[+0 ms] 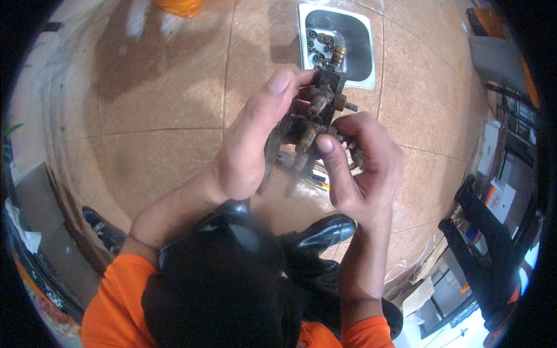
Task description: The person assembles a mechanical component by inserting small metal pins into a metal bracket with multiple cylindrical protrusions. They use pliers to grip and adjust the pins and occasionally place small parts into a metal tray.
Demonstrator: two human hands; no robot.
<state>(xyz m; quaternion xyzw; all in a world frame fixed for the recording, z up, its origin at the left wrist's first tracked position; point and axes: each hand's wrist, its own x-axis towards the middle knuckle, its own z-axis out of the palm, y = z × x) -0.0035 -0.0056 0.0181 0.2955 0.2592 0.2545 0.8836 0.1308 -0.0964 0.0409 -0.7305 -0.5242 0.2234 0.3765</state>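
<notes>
In front of me I hold up a dark, greasy metal block (331, 81) with several brass fittings, most likely a valve or pump body. A ridged brass nozzle (339, 55) sticks out of its far end. My left hand (249, 136) is closed around the block's left side, its thumb raised along the edge. At the nearer right side, my right hand (371, 165) pinches a brass fitting (310, 136) between thumb and bent fingers. Its other fingertips are partly hidden behind the block. Beyond lies a shallow metal tray (360, 40) holding several small dark round parts (318, 47).
The floor is brown tile (168, 162). Small items (318, 178) lie below the block, partly covered. My black boot (325, 232) is near. On the right are another person's dark-trousered legs (493, 238), a white box (500, 200) and a white cable (406, 265). Something orange (180, 6) sits far left.
</notes>
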